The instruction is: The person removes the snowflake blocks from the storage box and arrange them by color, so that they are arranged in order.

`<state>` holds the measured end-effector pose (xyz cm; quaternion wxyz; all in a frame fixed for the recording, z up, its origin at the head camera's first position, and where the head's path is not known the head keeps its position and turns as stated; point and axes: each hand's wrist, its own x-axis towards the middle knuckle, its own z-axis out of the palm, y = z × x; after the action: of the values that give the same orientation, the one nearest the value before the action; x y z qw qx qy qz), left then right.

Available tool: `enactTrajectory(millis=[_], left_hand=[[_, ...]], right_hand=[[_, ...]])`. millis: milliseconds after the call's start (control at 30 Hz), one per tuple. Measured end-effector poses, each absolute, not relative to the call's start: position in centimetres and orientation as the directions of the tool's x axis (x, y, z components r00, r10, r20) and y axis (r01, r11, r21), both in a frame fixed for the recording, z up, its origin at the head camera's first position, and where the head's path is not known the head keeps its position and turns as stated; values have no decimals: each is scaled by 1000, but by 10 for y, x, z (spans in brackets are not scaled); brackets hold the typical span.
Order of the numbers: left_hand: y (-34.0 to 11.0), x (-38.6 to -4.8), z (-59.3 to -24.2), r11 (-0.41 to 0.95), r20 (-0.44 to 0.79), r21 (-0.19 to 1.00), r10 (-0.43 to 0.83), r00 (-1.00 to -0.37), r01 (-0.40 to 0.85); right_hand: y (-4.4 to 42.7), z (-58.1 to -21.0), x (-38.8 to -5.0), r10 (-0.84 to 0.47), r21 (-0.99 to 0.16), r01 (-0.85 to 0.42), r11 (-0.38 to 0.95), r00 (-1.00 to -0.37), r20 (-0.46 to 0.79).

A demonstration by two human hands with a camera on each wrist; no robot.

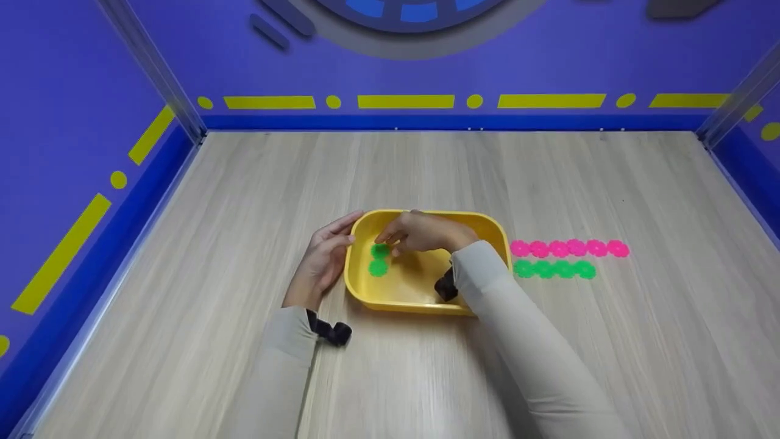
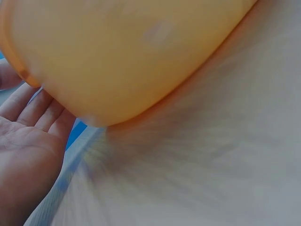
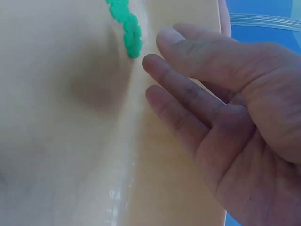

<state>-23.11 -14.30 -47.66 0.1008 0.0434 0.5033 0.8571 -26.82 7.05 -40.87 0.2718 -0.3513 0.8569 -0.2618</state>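
Two green flower-shaped plastic pieces, one darker point(image 1: 380, 250) and one lighter point(image 1: 378, 267), lie near the left end inside a yellow plastic basin point(image 1: 426, 306). Over that end reaches my right hand point(image 1: 420, 231), its fingers loosely bent. In the right wrist view a small gap separates the fingertips point(image 3: 153, 61) from the green pieces point(image 3: 132, 35), and nothing shows in the hand. My left hand point(image 1: 320, 262) rests against the basin's outer left wall, thumb by the rim. The left wrist view shows its fingers point(image 2: 35, 106) fairly straight along the wall.
Right of the basin, a row of several pink flower-shaped pieces point(image 1: 576, 247) lies on the wood-grain table point(image 1: 274, 183). A shorter row of several green ones point(image 1: 554, 269) runs just in front. Blue-purple panels point(image 1: 414, 79) enclose the table's back and sides.
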Motion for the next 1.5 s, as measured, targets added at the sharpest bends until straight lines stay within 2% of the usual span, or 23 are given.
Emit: enactTrajectory(millis=[267,700,1000,1333,1500], left_hand=[[-143,-231,-477,-482,-32,865,224,-974,-140],[-143,-231,-476,-469,-21,874,225,-974,-127],[-143,-231,-477,-477,-16,870,227,-974,-126],[-142,-231,-476,-470,-19,875,210,-978,-118],[-142,-231,-476,-469,-28,875,207,-978,-124]], right_hand=[[63,-411,-267,-755,-612,-490,621,-584,-298],[62,-410,-264,-693,-542,-461,702,-619,-370],[64,-410,-264,-706,-514,-501,696,-607,-364],[71,-409,-263,-667,-499,-465,731,-642,-379],[73,-411,-263,-675,-492,-482,725,-638,-370]])
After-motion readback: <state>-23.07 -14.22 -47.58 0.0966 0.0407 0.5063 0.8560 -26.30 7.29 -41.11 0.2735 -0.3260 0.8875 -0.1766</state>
